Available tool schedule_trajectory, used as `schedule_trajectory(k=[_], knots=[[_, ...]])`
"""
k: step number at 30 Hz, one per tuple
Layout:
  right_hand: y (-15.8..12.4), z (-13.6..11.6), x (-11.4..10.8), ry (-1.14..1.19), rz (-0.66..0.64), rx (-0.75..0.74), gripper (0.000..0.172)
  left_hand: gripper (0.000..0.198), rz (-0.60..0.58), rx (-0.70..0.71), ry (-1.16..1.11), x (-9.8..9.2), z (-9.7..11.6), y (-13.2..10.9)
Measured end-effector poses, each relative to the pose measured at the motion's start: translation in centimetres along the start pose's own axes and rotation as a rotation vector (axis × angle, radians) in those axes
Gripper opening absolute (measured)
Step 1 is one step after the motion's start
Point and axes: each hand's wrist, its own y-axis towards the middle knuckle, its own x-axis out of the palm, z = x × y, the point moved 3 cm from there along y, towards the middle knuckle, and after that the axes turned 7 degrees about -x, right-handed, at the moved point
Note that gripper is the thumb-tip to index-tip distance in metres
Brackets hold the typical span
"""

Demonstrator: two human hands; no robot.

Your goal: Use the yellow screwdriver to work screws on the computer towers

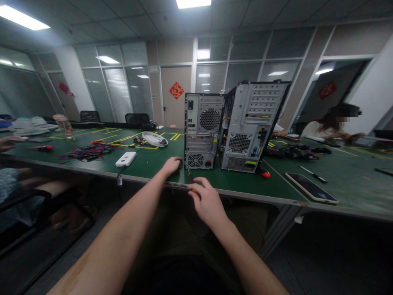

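Two computer towers stand upright side by side with their back panels towards me, a smaller tower (201, 141) on the left and a larger tower (242, 119) on the right. My right hand (207, 200) grips a screwdriver (190, 178) with its shaft pointing up at the smaller tower's lower left corner. Whether the tip sits on a screw is too small to tell. Beside that tower's lower left edge, my left hand (172, 166) rests at the table with fingers stretched towards the case; contact with the case is unclear.
On the green table (144, 168) lie a white power bank (125, 159), bundled coloured wires (92, 150), a white oval frame (155, 139), black cables (296, 151), a phone (310, 187) and another screwdriver (313, 174). A person (325, 127) sits at the right; another person's hand (9, 143) shows at far left.
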Motion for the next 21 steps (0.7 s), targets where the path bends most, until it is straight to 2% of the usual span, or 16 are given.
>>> schedule_trajectory(k=[6, 12, 17, 21], knots=[[0.14, 0.28, -0.32, 0.060, 0.089, 0.032, 0.014, 0.046, 0.039, -0.028, 0.006, -0.13, -0.48, 0.33], [0.12, 0.16, -0.26, 0.041, 0.083, 0.032, 0.010, 0.045, 0.040, -0.027, 0.001, -0.10, -0.46, 0.33], [0.00, 0.12, -0.04, 0.033, 0.040, 0.035, 0.017, 0.044, 0.039, -0.025, -0.028, -0.05, -0.63, 0.36], [-0.11, 0.06, 0.33, 0.081, -0.018, 0.026, 0.032, 0.044, 0.040, -0.022, -0.014, -0.10, -0.57, 0.32]])
